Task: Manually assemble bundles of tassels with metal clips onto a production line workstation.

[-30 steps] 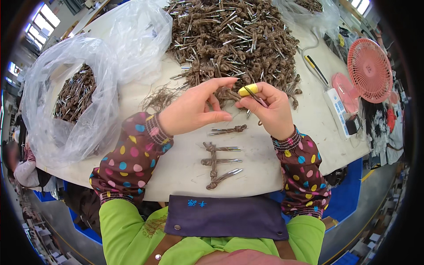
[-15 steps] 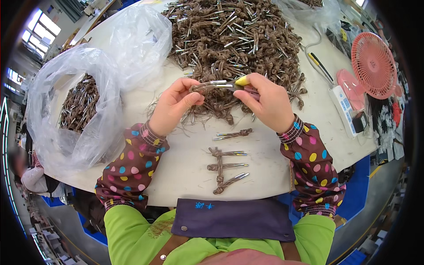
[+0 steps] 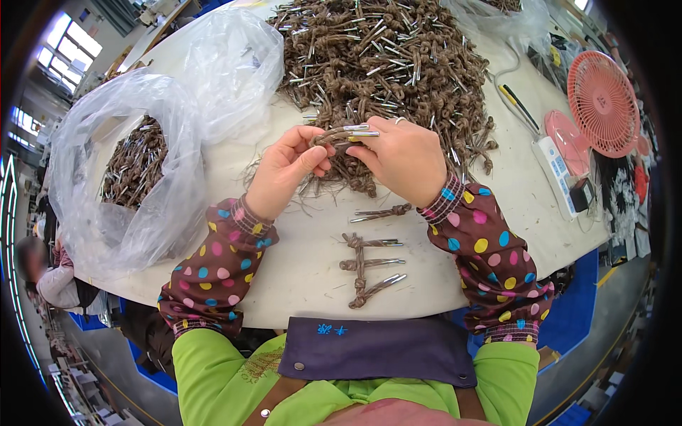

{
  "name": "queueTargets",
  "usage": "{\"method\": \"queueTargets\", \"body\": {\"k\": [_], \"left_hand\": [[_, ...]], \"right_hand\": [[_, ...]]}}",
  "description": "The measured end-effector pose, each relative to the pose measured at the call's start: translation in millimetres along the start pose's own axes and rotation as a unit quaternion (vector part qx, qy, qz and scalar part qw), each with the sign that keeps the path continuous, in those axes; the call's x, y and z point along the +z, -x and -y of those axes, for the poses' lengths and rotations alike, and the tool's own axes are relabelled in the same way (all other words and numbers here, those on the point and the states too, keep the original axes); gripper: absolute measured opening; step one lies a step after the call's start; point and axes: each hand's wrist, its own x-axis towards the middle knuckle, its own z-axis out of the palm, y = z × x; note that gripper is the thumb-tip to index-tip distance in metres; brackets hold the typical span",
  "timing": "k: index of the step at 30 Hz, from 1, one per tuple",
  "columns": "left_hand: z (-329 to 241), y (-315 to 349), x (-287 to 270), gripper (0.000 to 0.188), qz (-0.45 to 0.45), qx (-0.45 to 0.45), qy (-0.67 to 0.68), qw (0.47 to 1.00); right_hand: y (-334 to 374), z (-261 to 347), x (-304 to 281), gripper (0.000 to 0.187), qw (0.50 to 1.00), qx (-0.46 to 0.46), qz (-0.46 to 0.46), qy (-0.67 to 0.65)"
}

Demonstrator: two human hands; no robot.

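Note:
My left hand [image 3: 284, 170] pinches the looped end of a knotted brown cord [image 3: 334, 136] with metal tips, above the near edge of a pile. My right hand [image 3: 407, 157] is closed around the tip end of the same cord, thumb below and fingers above. A bit of yellow shows by its fingers; the rest of that tool is hidden. Nearer me, several brown cords with metal tips [image 3: 359, 266] lie on the table, a few side by side across a lengthwise one. A single knotted cord [image 3: 387, 212] lies just beyond them.
A large pile of brown cords [image 3: 383, 64] covers the table's far middle. At left, an open clear plastic bag [image 3: 67, 192] holds more cords, with another clear bag [image 3: 234, 71] behind. A pink fan [image 3: 602, 103] and white power strip [image 3: 554, 174] stand at right.
My right hand has moved left and turned its back upward, closing over the cord's tip end. The small yellow-handled tool it held at the cord is now mostly hidden.

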Motion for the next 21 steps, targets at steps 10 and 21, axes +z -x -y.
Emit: {"method": "queueTargets", "body": {"k": [10, 21], "left_hand": [[-36.0, -0.3, 28.9, 0.021, 0.009, 0.153, -0.296, 0.943], [-27.3, -2.6, 29.2, 0.02, -0.001, 0.095, -0.142, 0.985]], "right_hand": [[26.9, -33.8, -45.7, 0.029, 0.861, 0.282, -0.045, -0.422], [21.0, -12.0, -33.2, 0.026, 0.967, 0.136, 0.085, -0.2]]}}
